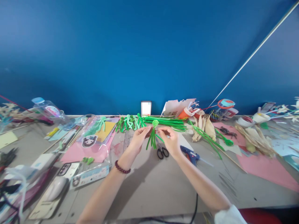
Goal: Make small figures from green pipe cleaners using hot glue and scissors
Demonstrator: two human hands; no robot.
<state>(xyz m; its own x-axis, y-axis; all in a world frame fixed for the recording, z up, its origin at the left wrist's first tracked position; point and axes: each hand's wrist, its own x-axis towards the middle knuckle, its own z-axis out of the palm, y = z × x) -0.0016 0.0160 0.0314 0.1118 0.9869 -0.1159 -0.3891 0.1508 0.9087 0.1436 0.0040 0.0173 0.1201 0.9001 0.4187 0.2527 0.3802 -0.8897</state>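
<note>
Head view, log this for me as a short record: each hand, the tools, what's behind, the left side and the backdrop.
Left hand: fingertips at the green piece; bracelet on wrist
Right hand: fingertips at the same piece, exact grip unclear
Tools: scissors on the table, glue gun to their right
Behind: green stems
Left side: mouse, bottle
Backdrop: blue wall

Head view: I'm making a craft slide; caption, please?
Left hand and right hand handle a green pipe-cleaner piece near black-handled scissors.
</note>
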